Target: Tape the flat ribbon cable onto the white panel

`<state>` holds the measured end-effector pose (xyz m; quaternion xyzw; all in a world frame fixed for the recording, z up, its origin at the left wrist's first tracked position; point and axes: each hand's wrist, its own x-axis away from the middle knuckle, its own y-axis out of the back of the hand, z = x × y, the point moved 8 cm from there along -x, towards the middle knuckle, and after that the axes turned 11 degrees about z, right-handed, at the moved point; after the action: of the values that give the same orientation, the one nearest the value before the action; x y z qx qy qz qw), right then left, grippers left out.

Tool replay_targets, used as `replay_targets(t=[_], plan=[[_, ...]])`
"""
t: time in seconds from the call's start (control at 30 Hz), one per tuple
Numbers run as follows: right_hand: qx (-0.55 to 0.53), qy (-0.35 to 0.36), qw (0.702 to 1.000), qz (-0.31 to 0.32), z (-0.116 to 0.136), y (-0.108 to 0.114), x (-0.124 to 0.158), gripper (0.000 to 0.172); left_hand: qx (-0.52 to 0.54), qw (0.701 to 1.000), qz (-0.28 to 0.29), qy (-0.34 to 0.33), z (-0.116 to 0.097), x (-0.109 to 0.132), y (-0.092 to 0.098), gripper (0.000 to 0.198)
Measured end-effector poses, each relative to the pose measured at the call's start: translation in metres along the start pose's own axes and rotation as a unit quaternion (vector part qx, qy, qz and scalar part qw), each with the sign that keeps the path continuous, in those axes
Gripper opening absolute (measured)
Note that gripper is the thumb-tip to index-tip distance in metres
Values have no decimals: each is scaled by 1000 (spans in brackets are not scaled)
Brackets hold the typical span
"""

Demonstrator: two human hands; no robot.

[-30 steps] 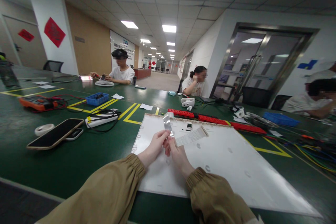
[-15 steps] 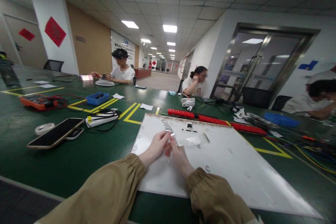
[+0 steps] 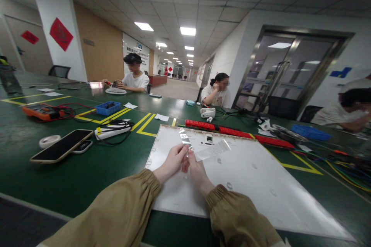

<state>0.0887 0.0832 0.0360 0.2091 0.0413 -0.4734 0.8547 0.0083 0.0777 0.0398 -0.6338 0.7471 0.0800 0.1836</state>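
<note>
My left hand (image 3: 173, 161) and my right hand (image 3: 194, 166) meet above a large white panel (image 3: 255, 177) on the green table. Between their pinched fingertips I hold a thin silvery strip (image 3: 185, 139) that sticks up and away from me. A pale ribbon-like strip (image 3: 213, 149) runs from my right fingers out to the right, just above the panel. A small dark part (image 3: 209, 137) lies on the panel behind the strips.
At left lie a phone (image 3: 61, 145), a tape roll (image 3: 49, 140), a white power strip (image 3: 111, 131), a blue bin (image 3: 107, 108) and an orange meter (image 3: 43, 112). Red bars (image 3: 240, 132) edge the panel's far side. Three people sit at the far side of the table.
The ribbon-like strip dipped down flat half a second ago and now stands out to the right again. Both hands stay pinched together in the same place.
</note>
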Motion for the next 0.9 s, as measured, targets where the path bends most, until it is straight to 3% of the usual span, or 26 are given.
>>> replay_targets(t=[0.27, 0.6, 0.9], plan=[[15, -7, 1000, 19, 3, -2, 1, 73, -5, 1000, -10, 1, -5, 1, -1, 40], [-59, -35, 996, 55, -26, -11, -7, 82, 37, 999, 7, 16, 4, -1, -3, 38], [-86, -19, 994, 57, -19, -10, -11, 71, 106, 994, 0, -2, 7, -3, -2, 40]])
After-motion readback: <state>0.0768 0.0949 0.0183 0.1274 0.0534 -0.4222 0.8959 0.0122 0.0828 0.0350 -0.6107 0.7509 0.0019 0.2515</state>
